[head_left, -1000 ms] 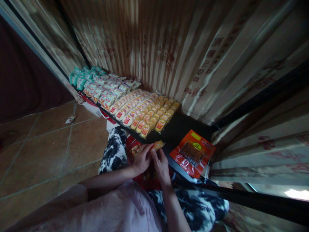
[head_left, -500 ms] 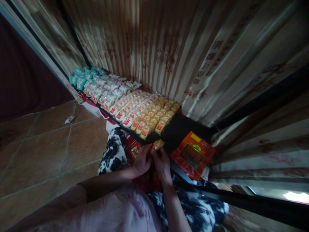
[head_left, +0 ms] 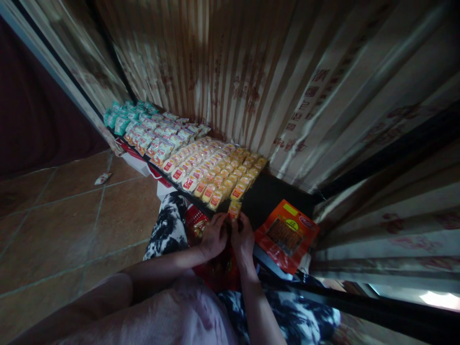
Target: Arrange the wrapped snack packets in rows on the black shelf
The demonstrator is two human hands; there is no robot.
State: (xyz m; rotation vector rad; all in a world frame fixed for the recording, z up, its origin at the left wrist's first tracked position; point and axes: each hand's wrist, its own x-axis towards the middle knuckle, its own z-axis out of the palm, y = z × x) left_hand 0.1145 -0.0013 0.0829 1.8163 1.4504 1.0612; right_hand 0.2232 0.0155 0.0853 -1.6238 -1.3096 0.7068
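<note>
Between the fingertips of my left hand and my right hand is a small yellow wrapped snack packet, standing upright with its red label towards me. Both hands are closed on its lower end, at the near edge of the black shelf. Just beyond lie rows of similar yellow packets, with white-wrapped ones to their left. Under my hands a red bag sits in my lap, holding more yellow packets, partly hidden by my wrists.
Striped white packets and green packets fill the shelf's far left. On the right lies a flat orange-red food bag. A pleated curtain hangs behind. One loose packet lies on the tiled floor.
The yellow packet has turned from lying slanted to upright, its label now facing me. Both hands stay close together, the right one slightly higher.
</note>
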